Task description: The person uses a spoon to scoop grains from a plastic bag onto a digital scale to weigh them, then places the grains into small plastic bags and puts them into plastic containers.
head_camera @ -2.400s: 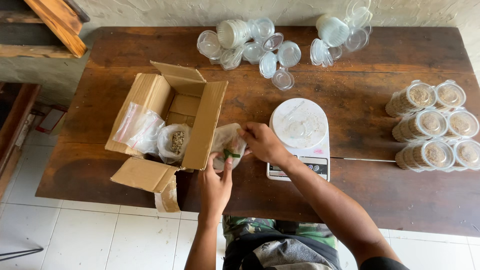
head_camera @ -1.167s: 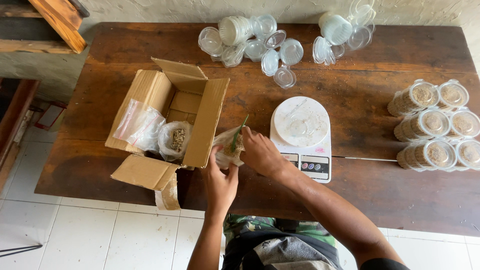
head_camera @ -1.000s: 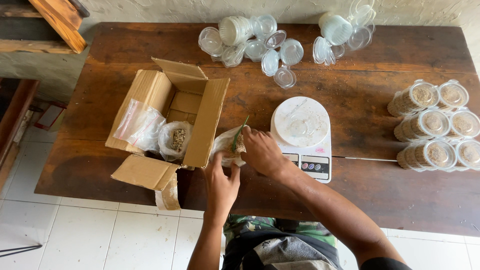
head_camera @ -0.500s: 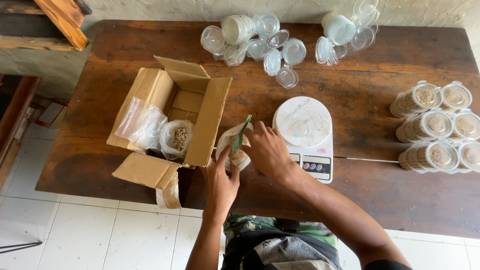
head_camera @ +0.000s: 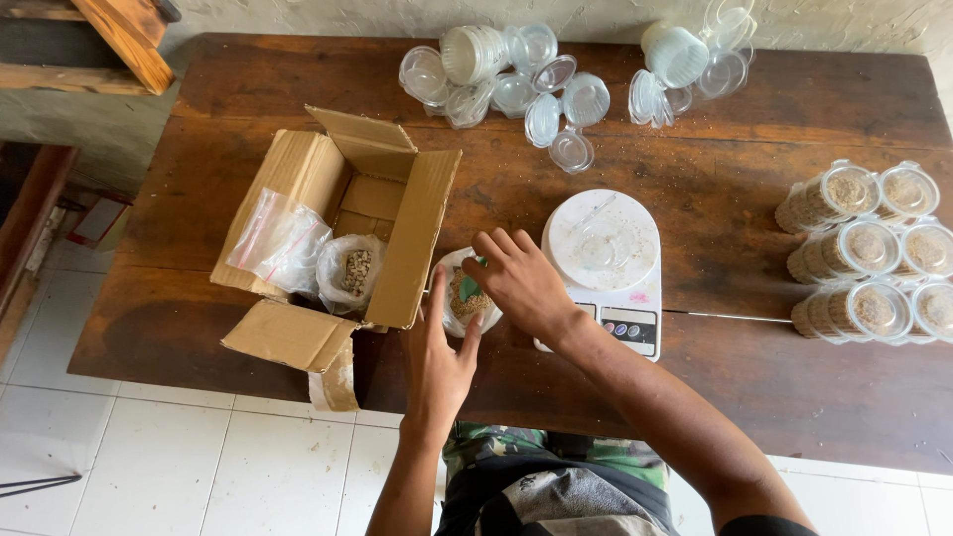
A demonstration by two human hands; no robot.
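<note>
**Both hands on a small bag at the tabletop's near edge**

Gripping from both sides, my hands meet on a small clear bag [head_camera: 463, 298] of pale grain just left of centre in the frame. My right hand [head_camera: 518, 285] comes in from the lower right and curls over the bag's top, fingers closed on it, with something small and green showing at the fingertips. My left hand [head_camera: 441, 359] rises from the bottom of the frame, thumb and forefinger spread and touching the bag's lower side.

The bag sits on the wooden tabletop [head_camera: 754, 387], between an open cardboard box [head_camera: 397, 233] to its left and a white scale [head_camera: 603, 260] to its right, touching or nearly touching the box flap. Inside the box lies another grain bag [head_camera: 349, 270], and an empty clear bag [head_camera: 278, 238] drapes over its left wall.

At the upper centre and upper right, empty clear cups [head_camera: 516, 84] lie scattered. At the right edge, filled lidded cups [head_camera: 864, 248] lie stacked on their sides in rows.
</note>
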